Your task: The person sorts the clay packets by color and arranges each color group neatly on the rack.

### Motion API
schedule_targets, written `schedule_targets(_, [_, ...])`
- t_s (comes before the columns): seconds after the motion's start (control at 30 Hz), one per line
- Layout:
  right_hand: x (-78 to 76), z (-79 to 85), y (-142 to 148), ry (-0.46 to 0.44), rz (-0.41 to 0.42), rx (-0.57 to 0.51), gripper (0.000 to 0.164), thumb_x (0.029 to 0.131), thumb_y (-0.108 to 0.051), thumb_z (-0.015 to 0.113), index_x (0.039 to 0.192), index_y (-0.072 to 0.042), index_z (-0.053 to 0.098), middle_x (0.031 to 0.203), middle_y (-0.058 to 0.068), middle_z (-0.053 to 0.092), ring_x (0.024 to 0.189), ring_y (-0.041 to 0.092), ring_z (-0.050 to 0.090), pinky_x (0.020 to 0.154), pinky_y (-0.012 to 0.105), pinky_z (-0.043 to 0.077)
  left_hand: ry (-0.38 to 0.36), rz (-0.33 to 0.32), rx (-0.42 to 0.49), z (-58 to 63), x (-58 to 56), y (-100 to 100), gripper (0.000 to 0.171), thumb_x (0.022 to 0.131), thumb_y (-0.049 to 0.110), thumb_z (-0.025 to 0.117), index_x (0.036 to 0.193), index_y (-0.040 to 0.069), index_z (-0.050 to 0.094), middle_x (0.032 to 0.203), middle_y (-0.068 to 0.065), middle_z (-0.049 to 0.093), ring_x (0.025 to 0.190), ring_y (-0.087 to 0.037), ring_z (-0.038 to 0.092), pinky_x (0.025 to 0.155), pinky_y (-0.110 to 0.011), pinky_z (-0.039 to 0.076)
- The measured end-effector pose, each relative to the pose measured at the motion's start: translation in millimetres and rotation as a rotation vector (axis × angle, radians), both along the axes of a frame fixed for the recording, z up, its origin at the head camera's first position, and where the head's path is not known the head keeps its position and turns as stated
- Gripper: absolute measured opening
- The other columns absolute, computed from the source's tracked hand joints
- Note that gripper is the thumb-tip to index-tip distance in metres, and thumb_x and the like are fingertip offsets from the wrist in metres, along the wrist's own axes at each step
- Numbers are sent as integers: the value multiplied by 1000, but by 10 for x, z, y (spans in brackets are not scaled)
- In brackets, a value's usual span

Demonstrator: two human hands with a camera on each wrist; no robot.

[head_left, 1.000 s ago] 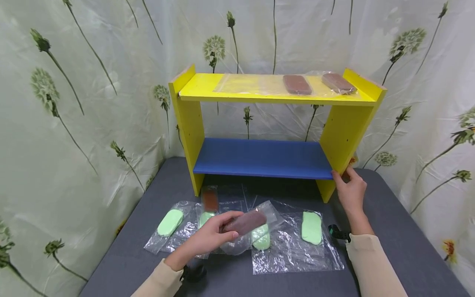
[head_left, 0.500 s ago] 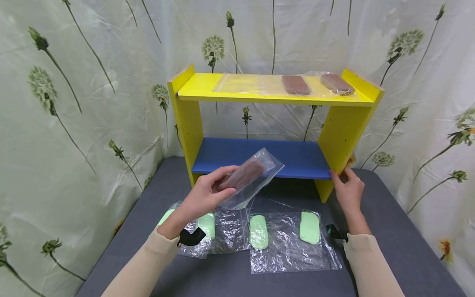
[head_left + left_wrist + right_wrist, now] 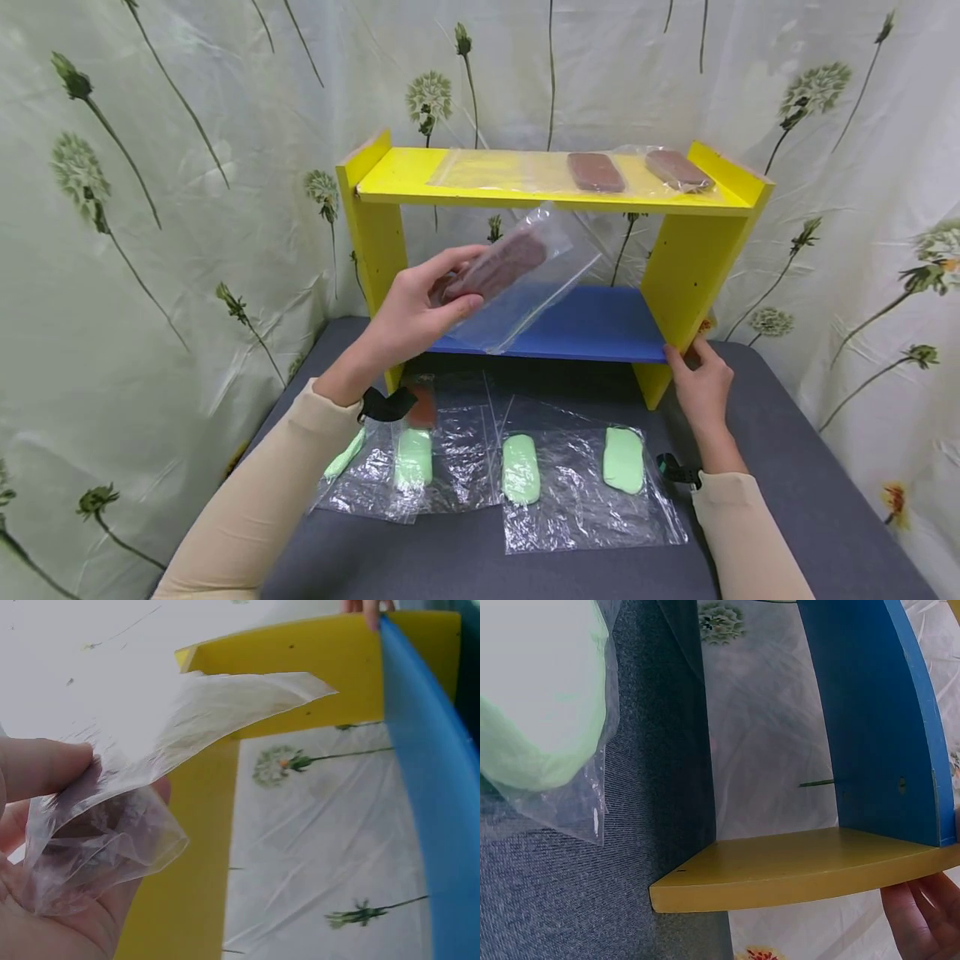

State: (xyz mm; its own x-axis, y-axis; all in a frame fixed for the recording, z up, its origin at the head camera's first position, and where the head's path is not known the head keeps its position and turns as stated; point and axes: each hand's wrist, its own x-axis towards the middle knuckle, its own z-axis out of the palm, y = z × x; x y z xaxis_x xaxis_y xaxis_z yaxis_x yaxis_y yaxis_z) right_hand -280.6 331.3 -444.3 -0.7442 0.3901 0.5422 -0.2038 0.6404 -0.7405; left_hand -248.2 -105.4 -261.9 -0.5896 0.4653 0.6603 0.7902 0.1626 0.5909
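Note:
My left hand (image 3: pixel 408 312) grips a reddish-brown bar (image 3: pixel 510 260) in a clear plastic bag (image 3: pixel 142 840), thumb on one side and fingers on the other. The bag's loose end sticks out to the right, in front of the shelf unit's opening and below its yellow top board (image 3: pixel 480 198). My right hand (image 3: pixel 705 387) holds the unit's yellow right side panel (image 3: pixel 686 267) beside the end of the blue lower board (image 3: pixel 600 321). In the right wrist view its fingers (image 3: pixel 907 919) lie against the panel's outer face.
Two brown bars (image 3: pixel 596 172) in clear bags lie on the top board's right half. On the dark table (image 3: pixel 787 483), several bagged light-green bars (image 3: pixel 624 460) lie before the unit, with a reddish-brown bar (image 3: pixel 422 408) behind them. A flower-print curtain (image 3: pixel 187 233) hangs behind.
My left hand has lifted the bagged brown bar from over the green bars, up past the blue board towards the top board. My right hand has stayed on the side panel.

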Motion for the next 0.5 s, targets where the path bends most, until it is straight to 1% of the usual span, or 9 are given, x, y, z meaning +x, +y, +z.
schedule_targets(0.1, [-6,3,1,2,0,2,36,96,-36,69,120,-10,70,111,10,73,100,16,65,75,10,43,-3,17,35,166,-78,26,55,93,6,72,143,19,56,117,-3,63,100,-18,61,78,-33,56])
schedule_targets(0.23, [-4,12,-4,10,-1,8,35,96,-36,69,119,-9,70,110,12,73,98,16,65,75,11,43,-11,41,81,367,-164,80,55,92,2,72,143,13,55,115,-9,64,98,-19,61,79,-31,54])
schedule_targets(0.27, [-4,12,-4,10,-3,10,35,96,-36,69,118,-8,70,109,12,73,98,16,65,75,11,43,-9,49,92,423,-174,95,55,92,1,71,143,10,55,114,-11,64,97,-20,61,79,-30,53])
schedule_targets(0.4, [-7,5,-5,7,-9,9,35,96,-37,69,117,-8,70,109,11,73,98,15,65,76,13,43,-11,75,142,685,-159,138,51,93,-3,67,143,3,54,113,-17,63,97,-23,60,80,-31,52])
schedule_targets(0.5, [-14,-17,-1,-1,-7,7,35,96,-37,69,118,-9,70,109,10,73,99,16,65,76,13,44,-33,99,186,855,-161,143,50,95,-2,65,143,3,54,115,-18,64,98,-24,61,81,-31,52])
